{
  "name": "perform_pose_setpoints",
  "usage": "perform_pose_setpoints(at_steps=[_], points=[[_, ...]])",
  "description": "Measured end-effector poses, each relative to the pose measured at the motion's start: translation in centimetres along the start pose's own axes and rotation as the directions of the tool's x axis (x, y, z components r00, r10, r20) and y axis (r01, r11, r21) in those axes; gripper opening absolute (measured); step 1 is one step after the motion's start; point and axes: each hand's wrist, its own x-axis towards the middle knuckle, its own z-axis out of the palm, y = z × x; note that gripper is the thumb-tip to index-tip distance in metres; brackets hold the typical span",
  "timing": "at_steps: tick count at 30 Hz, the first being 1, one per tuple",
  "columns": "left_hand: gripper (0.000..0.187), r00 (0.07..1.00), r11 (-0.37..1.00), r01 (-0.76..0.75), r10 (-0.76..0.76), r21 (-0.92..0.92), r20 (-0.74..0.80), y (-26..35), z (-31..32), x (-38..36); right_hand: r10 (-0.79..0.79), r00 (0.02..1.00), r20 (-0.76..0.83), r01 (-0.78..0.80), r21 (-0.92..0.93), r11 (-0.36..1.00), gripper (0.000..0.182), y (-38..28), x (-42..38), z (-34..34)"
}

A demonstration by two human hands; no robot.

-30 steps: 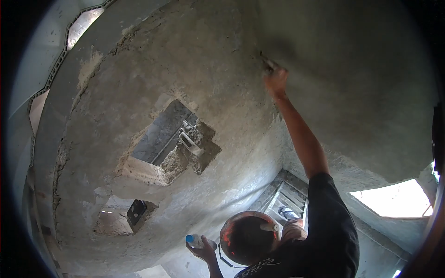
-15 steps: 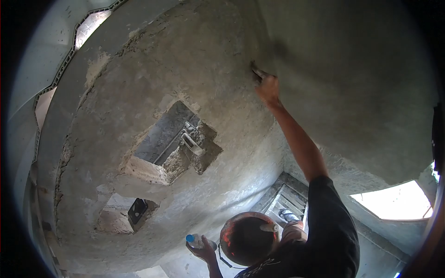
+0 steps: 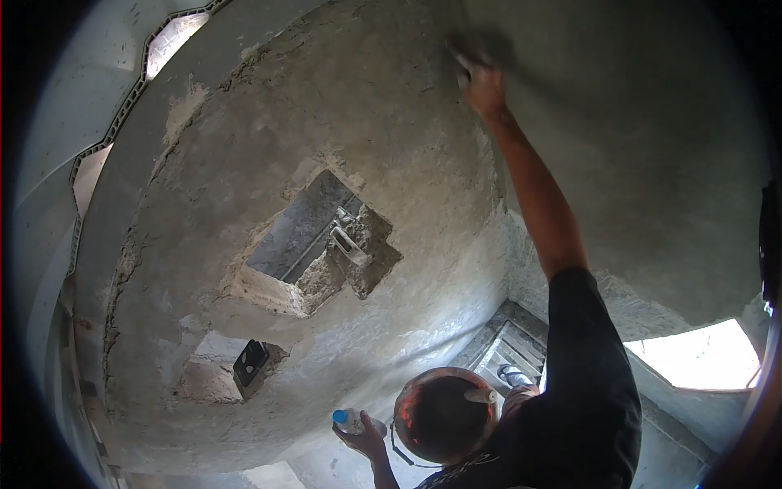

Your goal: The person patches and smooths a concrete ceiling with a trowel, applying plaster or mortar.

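Note:
My right hand (image 3: 486, 88) is raised to the inner corner of the grey plastered wall (image 3: 391, 106), closed around a small hand tool (image 3: 463, 67) held against the surface. Motion blur hides the tool's exact kind. Low in view, my left hand (image 3: 366, 440) grips a clear plastic bottle (image 3: 352, 421) with a blue cap. Beside that hand is a round bucket (image 3: 444, 416) with a dark inside, a reddish-orange-stained rim and a wire handle. A pale rounded end, perhaps of a handle, shows at its edge.
A rough square recess (image 3: 309, 244) in the wall holds a pale looped handle (image 3: 350, 246) among rubble. The smaller recess below contains a black, phone-like object (image 3: 250, 363). A sandalled foot (image 3: 515, 376) stands near a slatted frame (image 3: 507, 352). A bright opening (image 3: 700, 356) lies at right.
My right hand has slid upward along the wall corner with the tool. My left hand still holds the bottle. The whole view has shifted slightly.

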Motion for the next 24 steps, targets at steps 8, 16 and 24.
perform_pose_setpoints(at_steps=[8,16,24], points=[[0.065,0.999,0.999,-0.032,0.031,-0.026,-0.035,0.0,0.2,-0.2,0.244,0.951,-0.190,-0.213,0.170,0.962,0.033,-2.3,-0.4,-3.0],[0.065,1.000,1.000,-0.018,0.018,-0.009,-0.004,0.6,-0.2,-0.1,0.318,0.938,0.141,-0.289,-0.193,0.938,0.053,-3.5,5.6,1.5],[0.060,1.000,0.999,-0.020,0.019,-0.049,-0.024,1.1,-0.3,0.0,0.267,0.927,0.264,-0.258,-0.070,0.964,0.059,-4.7,4.6,1.1]])
